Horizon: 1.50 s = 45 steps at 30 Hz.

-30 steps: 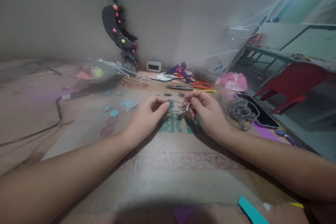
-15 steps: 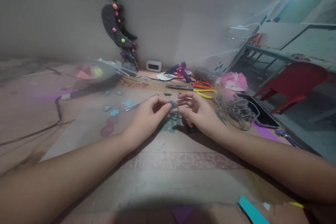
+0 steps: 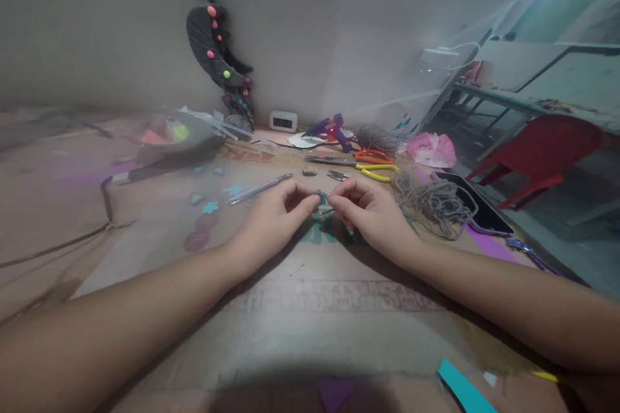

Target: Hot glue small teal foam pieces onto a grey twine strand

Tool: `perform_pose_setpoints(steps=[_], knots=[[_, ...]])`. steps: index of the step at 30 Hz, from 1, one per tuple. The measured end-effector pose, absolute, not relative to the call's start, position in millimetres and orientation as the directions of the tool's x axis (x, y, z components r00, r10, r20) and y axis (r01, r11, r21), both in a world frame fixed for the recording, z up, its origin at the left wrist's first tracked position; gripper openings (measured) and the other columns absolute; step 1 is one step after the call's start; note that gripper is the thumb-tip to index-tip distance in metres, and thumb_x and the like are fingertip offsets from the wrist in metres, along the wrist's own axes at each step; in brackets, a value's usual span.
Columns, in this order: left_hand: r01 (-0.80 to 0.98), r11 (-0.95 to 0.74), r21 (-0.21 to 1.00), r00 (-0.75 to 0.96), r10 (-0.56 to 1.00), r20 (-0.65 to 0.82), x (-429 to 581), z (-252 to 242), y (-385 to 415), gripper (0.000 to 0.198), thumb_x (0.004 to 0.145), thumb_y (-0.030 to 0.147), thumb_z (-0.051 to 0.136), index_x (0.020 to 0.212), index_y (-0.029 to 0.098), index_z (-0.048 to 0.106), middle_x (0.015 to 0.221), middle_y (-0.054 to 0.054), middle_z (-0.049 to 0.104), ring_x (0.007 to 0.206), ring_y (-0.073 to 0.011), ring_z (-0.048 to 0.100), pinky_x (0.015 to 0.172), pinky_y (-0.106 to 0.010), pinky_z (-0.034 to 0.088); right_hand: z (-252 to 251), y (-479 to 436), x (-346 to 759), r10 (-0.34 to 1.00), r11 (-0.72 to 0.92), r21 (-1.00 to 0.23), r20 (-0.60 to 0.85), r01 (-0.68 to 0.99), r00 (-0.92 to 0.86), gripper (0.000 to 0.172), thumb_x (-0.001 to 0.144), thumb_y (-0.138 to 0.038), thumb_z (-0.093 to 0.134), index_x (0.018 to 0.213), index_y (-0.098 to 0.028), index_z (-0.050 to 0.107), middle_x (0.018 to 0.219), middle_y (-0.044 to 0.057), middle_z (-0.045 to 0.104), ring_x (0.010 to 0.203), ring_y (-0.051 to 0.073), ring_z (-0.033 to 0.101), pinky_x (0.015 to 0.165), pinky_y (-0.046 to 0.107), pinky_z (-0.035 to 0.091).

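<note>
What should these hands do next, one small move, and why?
I'd probably have the right hand gently draw the grey strand snug while the left hand holds steady: the left fingers pinch a small teal piece, the right fingers sit beside it, and the strand shows just below. Whether the right fingers grip the strand is too small to tell.

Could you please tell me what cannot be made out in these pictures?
All in the head view:
Piece between left hand and right hand: too small, partly covered by both.
Green print: partly hidden behind the hands.
Clock: display too small to read.
Teal strip: near end cut off by the bottom edge.
Pink bit, at left: shape blurred.
</note>
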<state>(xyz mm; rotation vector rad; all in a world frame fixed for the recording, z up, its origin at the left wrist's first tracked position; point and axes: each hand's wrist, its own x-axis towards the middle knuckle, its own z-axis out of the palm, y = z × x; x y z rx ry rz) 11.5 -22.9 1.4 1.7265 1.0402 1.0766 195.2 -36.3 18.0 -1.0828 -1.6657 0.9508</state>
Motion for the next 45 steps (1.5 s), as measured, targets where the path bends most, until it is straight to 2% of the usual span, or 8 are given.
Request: perform_pose_setpoints(steps=[3, 5, 9, 13, 18, 34, 42, 45], knots=[[0.209, -0.31, 0.927, 0.297, 0.924, 0.242, 11.6, 2.2, -23.1, 0.018, 0.088, 0.036, 0.06, 0.088, 0.018, 0.064, 0.086, -0.003, 0.069, 0.077, -0.0163, 0.061, 0.07, -0.028, 0.046, 18.2, -37.0, 195.2, 0.943, 0.301, -0.919, 0.247, 0.256, -0.222, 0.022, 0.088, -0.038, 0.062, 0.08, -0.019, 0.054, 0.059, -0.006, 0.054, 0.046, 0.006, 0.044, 0.045, 0.022, 0.034], [0.21, -0.3, 0.931, 0.288, 0.929, 0.234, 11.8, 2.9, -23.1, 0.017, 0.088, 0.035, 0.06, 0.087, 0.018, 0.064, 0.086, -0.003, 0.069, 0.077, -0.0162, 0.061, 0.07, -0.028, 0.046, 17.6, -37.0, 195.3, 0.94, 0.303, -0.925, 0.249, 0.23, -0.235, 0.02, 0.088, -0.037, 0.062, 0.09, -0.019, 0.053, 0.058, -0.007, 0.054, 0.046, 0.007, 0.045, 0.045, 0.022, 0.035], [0.201, -0.286, 0.937, 0.282, 0.933, 0.224, 12.0, 3.6, -23.1, 0.017, 0.088, 0.035, 0.06, 0.087, 0.018, 0.063, 0.086, -0.003, 0.069, 0.077, -0.0155, 0.061, 0.071, -0.028, 0.045, 15.8, -36.1, 195.5, 0.926, 0.349, -0.909, 0.297, 0.228, -0.231, 0.03, 0.084, -0.033, 0.069, 0.105, -0.021, 0.052, 0.063, -0.008, 0.055, 0.053, 0.009, 0.051, 0.049, 0.022, 0.039], [0.196, -0.283, 0.939, 0.281, 0.934, 0.222, 11.6, 3.9, -23.5, 0.018, 0.088, 0.036, 0.06, 0.087, 0.018, 0.062, 0.085, -0.002, 0.068, 0.076, -0.0154, 0.061, 0.071, -0.028, 0.046, 15.3, -35.3, 195.4, 0.925, 0.371, -0.881, 0.325, 0.295, -0.195, 0.018, 0.086, -0.032, 0.066, 0.094, -0.019, 0.056, 0.067, -0.004, 0.057, 0.057, 0.009, 0.053, 0.052, 0.023, 0.04], [0.211, -0.285, 0.935, 0.284, 0.933, 0.221, 11.8, 4.3, -24.0, 0.018, 0.088, 0.036, 0.06, 0.086, 0.018, 0.063, 0.082, -0.002, 0.068, 0.075, -0.0159, 0.061, 0.07, -0.029, 0.046, 16.7, -36.1, 196.5, 0.926, 0.372, -0.877, 0.325, 0.304, -0.193, 0.014, 0.089, -0.032, 0.062, 0.086, -0.019, 0.057, 0.067, -0.003, 0.059, 0.056, 0.009, 0.053, 0.051, 0.023, 0.039], [0.145, -0.344, 0.928, 0.327, 0.902, 0.283, 11.4, 6.9, -26.7, 0.014, 0.088, 0.031, 0.061, 0.085, 0.017, 0.063, 0.086, -0.003, 0.067, 0.08, -0.0156, 0.061, 0.074, -0.028, 0.047, 21.8, -38.7, 194.1, 0.946, 0.255, -0.921, 0.175, 0.294, -0.272, 0.03, 0.086, -0.042, 0.065, 0.072, -0.018, 0.055, 0.054, -0.004, 0.057, 0.042, 0.006, 0.045, 0.041, 0.02, 0.034], [0.156, -0.329, 0.931, 0.322, 0.909, 0.267, 12.3, 6.5, -26.2, 0.014, 0.089, 0.03, 0.06, 0.084, 0.017, 0.062, 0.084, -0.002, 0.066, 0.078, -0.015, 0.059, 0.074, -0.029, 0.046, 22.5, -37.5, 196.0, 0.935, 0.272, -0.923, 0.186, 0.274, -0.301, 0.037, 0.088, -0.051, 0.06, 0.073, -0.017, 0.054, 0.054, -0.004, 0.056, 0.043, 0.007, 0.046, 0.042, 0.02, 0.036], [0.178, -0.338, 0.924, 0.316, 0.909, 0.271, 12.3, 5.9, -26.3, 0.014, 0.089, 0.03, 0.06, 0.085, 0.017, 0.062, 0.084, -0.002, 0.066, 0.079, -0.0152, 0.059, 0.075, -0.029, 0.046, 21.9, -37.3, 195.8, 0.933, 0.282, -0.92, 0.196, 0.273, -0.302, 0.033, 0.087, -0.048, 0.062, 0.077, -0.018, 0.055, 0.055, -0.004, 0.057, 0.043, 0.007, 0.046, 0.043, 0.02, 0.036]])
